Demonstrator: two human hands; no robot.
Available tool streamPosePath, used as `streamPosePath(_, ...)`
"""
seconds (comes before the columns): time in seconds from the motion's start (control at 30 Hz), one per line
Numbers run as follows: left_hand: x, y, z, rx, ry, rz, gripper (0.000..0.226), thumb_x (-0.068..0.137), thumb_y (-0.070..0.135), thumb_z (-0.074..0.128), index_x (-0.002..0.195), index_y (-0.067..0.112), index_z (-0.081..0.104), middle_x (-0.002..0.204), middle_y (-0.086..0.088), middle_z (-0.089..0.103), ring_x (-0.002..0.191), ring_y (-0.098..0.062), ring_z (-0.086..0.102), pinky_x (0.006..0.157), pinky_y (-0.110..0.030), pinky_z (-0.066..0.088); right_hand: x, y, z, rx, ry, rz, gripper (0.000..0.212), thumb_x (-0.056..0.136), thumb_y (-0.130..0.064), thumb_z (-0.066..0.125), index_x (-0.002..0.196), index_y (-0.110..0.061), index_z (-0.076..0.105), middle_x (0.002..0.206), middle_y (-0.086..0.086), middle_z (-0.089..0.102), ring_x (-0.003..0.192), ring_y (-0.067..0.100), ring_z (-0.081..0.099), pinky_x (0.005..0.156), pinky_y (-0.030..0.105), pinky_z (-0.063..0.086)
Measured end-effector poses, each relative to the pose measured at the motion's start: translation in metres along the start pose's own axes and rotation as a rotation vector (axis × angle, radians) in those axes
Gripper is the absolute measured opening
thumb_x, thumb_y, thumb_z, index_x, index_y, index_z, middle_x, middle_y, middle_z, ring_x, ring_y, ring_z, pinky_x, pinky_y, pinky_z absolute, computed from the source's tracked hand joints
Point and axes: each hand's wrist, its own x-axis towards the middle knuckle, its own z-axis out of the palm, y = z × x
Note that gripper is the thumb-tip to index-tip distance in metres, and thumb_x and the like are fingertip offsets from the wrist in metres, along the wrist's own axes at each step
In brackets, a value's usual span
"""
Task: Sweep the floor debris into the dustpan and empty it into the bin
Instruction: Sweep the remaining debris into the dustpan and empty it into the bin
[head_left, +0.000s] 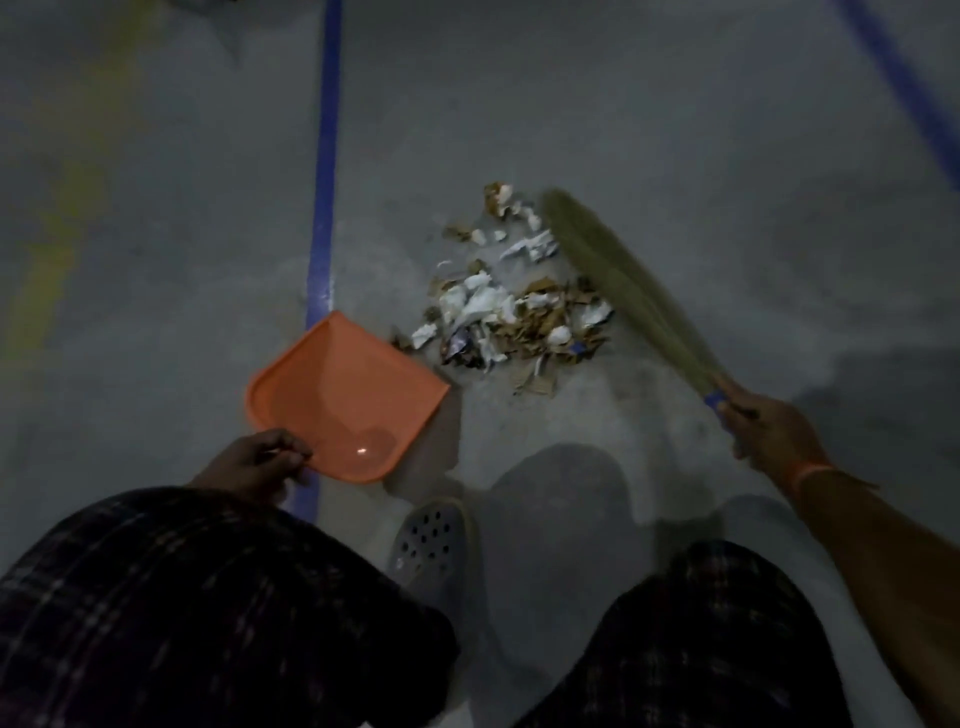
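Sweeping step: debris pile gathered, dustpan still empty.
Left hand grips the dustpan just beside the pile; right hand holds the broom on the pile's far side, and should next push it panward.

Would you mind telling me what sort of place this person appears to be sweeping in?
Probably a workshop, warehouse or similar hall, though little shows: a bare grey concrete floor marked with blue tape lines and a faded yellow line, like lane or zone markings. No furniture or walls are in view.
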Motion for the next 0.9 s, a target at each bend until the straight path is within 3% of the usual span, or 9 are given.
streamPosePath(0.13,-0.007,0.007,0.001,-0.056,-0.017,-0.054,0.007,0.104,0.002,0.053,0.106,0.0,0.058,0.086,-0.028,0.065,0.043,-0.015,0.045,0.04,-0.018,0.037,-0.002,0.01,0.021,0.09,0.062,0.024,0.041,0.098,-0.017,0.055,0.139,-0.02,0.05,0.079,0.013,0.046,0.05,0.013,0.039,0.035,0.013,0.033)
streamPosePath(0.3,0.003,0.009,0.017,-0.038,-0.021,-0.01,0.009,0.103,0.001,0.053,0.104,0.003,0.061,0.085,-0.026,0.066,0.042,-0.015,0.048,0.04,-0.018,0.04,-0.012,-0.009,0.011,0.011,0.019,0.036,0.039,0.099,-0.027,0.054,0.137,-0.029,0.051,0.074,0.011,0.051,0.058,0.025,0.044,0.035,0.016,0.035)
streamPosePath(0.43,0.006,0.015,0.026,-0.051,-0.041,0.046,0.01,0.103,0.002,0.054,0.102,0.005,0.063,0.088,-0.028,0.067,0.042,-0.014,0.052,0.042,-0.017,0.043,-0.017,-0.022,0.0,-0.089,0.009,0.025,0.038,0.098,-0.036,0.053,0.136,-0.035,0.051,0.074,0.002,0.056,0.052,0.017,0.048,0.045,0.024,0.042)
streamPosePath(0.53,0.006,0.021,0.029,-0.043,-0.046,0.042,0.01,0.102,0.003,0.056,0.1,0.006,0.065,0.088,-0.029,0.068,0.043,-0.014,0.052,0.042,-0.019,0.043,-0.02,-0.028,0.0,-0.137,0.029,-0.002,0.038,0.098,-0.035,0.053,0.136,-0.029,0.054,0.089,-0.004,0.057,0.055,0.001,0.044,0.055,0.02,0.041)
streamPosePath(0.63,0.003,0.024,0.036,-0.047,-0.042,0.042,0.011,0.103,0.004,0.056,0.099,0.007,0.066,0.087,-0.028,0.068,0.042,-0.014,0.052,0.039,-0.02,0.044,-0.022,-0.03,0.004,-0.165,0.026,0.009,0.037,0.099,-0.035,0.052,0.135,-0.029,0.054,0.091,0.0,0.059,0.056,0.01,0.052,0.06,0.029,0.047)
streamPosePath(0.7,0.001,0.028,0.04,-0.045,-0.045,0.036,0.009,0.104,0.003,0.054,0.105,0.001,0.063,0.088,-0.026,0.067,0.041,-0.012,0.052,0.039,-0.02,0.043,-0.026,-0.029,0.011,-0.15,0.008,0.029,0.039,0.099,-0.035,0.051,0.138,-0.031,0.051,0.091,0.008,0.065,0.057,0.02,0.056,0.056,0.03,0.049)
streamPosePath(0.9,-0.001,0.032,0.041,-0.029,-0.084,0.04,0.01,0.105,0.003,0.053,0.109,-0.001,0.061,0.087,-0.024,0.067,0.042,-0.013,0.051,0.039,-0.02,0.043,-0.035,-0.034,0.026,-0.096,-0.003,0.051,0.039,0.098,-0.036,0.052,0.137,-0.032,0.052,0.094,0.024,0.069,0.054,0.022,0.058,0.052,0.031,0.049)
